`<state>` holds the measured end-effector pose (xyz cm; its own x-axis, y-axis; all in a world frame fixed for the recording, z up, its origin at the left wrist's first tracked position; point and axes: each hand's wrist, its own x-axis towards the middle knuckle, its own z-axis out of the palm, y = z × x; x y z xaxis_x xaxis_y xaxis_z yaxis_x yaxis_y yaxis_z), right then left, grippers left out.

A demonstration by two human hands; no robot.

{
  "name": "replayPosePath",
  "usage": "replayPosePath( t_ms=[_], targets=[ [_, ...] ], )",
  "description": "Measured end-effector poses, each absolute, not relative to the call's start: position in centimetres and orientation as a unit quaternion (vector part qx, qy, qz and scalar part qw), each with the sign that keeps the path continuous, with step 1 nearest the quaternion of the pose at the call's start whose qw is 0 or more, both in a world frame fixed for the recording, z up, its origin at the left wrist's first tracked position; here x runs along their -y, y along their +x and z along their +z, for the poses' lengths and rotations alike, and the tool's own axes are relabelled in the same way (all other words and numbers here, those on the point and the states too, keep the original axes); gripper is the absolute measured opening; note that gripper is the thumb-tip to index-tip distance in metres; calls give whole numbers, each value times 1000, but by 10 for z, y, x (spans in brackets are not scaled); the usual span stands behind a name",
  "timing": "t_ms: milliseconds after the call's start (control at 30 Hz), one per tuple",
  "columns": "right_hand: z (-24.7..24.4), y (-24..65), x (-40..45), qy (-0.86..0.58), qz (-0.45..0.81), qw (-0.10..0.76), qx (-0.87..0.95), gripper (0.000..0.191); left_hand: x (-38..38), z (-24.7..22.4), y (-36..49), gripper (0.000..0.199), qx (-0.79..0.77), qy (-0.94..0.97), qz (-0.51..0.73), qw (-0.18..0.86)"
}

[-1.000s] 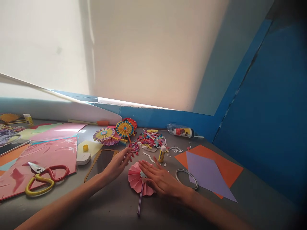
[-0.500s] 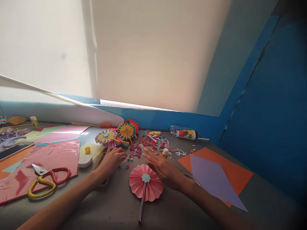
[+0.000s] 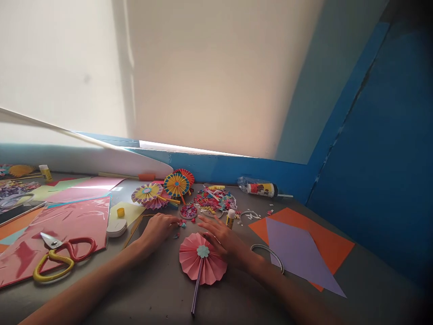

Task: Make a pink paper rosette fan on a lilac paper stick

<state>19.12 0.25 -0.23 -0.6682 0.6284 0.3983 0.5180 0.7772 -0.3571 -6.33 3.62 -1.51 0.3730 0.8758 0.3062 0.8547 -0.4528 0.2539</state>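
While the left hand point(image 3: 158, 230) curls just beside it, the right hand point(image 3: 225, 243) lies open, fingers spread, over the upper edge of a pink paper fan point(image 3: 199, 259).

That fan sits flat on the grey table point(image 3: 162, 289), its stick point(image 3: 195, 291) pointing toward the person; the left fingers are together, but whether they pinch a scrap is hard to make out. Beyond, a small round dish point(image 3: 181, 212) holds pink scraps point(image 3: 188, 211), and four more fans point(image 3: 176, 185) crowd together, two partly hidden. One glue stick point(image 3: 230, 219) stands among paper bits point(image 3: 211, 201); a plastic bottle point(image 3: 257, 188) lies on its side, its contents unclear.
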Motion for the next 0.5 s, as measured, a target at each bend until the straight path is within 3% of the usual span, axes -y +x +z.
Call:
replayPosePath(
  t_ms=[267,433,500],
  targets=[
    [-10,193,4,-312,150,271,898,27,-35,-12,-65,27,-537,821,192,22],
    [-12,186,19,-279,189,251,908,55,-35,-11,-66,23,-541,816,202,21],
    [-12,181,23,-267,200,241,911,56,-36,-12,-66,20,-543,814,205,25]
  ],
)
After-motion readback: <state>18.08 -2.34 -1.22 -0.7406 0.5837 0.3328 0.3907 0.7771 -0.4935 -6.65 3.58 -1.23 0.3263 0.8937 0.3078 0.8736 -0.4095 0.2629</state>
